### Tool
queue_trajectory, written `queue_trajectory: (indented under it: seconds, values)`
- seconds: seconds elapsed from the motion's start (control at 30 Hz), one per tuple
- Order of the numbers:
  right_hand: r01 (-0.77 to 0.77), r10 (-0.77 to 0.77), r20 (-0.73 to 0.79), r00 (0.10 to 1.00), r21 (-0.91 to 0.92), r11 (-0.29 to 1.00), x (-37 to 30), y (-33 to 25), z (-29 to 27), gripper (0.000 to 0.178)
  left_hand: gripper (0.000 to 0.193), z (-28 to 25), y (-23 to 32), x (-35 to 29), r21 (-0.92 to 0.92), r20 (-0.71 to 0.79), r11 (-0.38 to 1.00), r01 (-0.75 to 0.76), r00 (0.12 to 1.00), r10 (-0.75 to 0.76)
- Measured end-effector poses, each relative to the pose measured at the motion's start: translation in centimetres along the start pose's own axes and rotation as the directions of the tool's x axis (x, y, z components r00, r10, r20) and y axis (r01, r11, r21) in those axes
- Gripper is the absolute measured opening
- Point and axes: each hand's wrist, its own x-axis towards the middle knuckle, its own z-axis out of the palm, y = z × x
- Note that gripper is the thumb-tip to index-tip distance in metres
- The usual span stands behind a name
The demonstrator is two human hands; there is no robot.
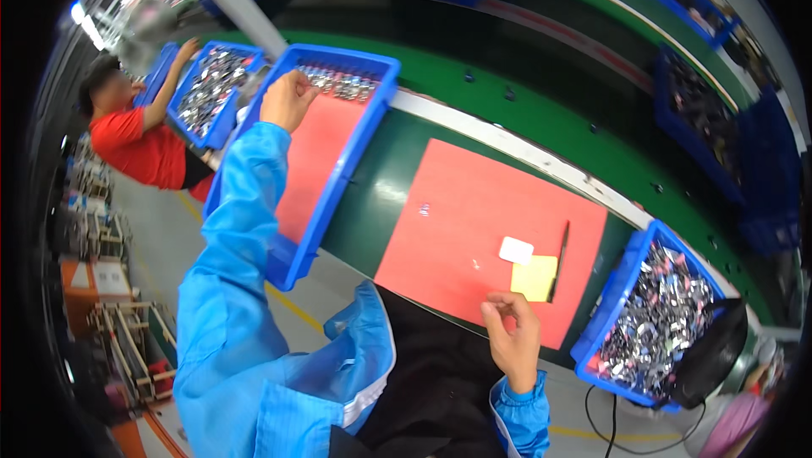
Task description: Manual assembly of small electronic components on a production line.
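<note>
My left hand [289, 101] reaches out over the far part of a long blue bin [342, 172]. Its fingers are pinched together, and whatever they hold, if anything, is too small to make out. Beside those fingers, rows of small shiny metal parts [342, 84] lie across the bin's far end on a red sheet [315, 158]. My right hand [513, 335] hovers at the near edge of a red mat [457, 196], thumb and curled index finger apart with nothing visible between them. Close to it are a yellow paper pad [531, 280], a white block [516, 250] and a slim black stick-like tool [560, 263].
On the right, a blue bin [592, 335] holds many loose metal parts, with a black object [710, 348] over its edge. A white rail [524, 149] separates the bench from a green conveyor [541, 107]. A co-worker in red [139, 149] stands left beside another blue bin [178, 120].
</note>
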Motion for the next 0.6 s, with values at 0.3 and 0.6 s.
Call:
queue_trajectory:
  seconds: [0.3,0.6]
  values:
    - [0.129,-0.130,-0.030,0.991,-0.027,0.991,-1.5,-0.9,-0.9,0.019,0.035,9.8,26.0,-1.5,0.084,0.098,0.612,-0.787,0.617,0.781]
    - [0.185,-0.172,-0.179,0.969,0.058,0.981,-3.9,2.0,-3.4,0.018,0.025,14.1,28.0,-0.6,0.029,0.208,0.721,-0.693,0.709,0.673]
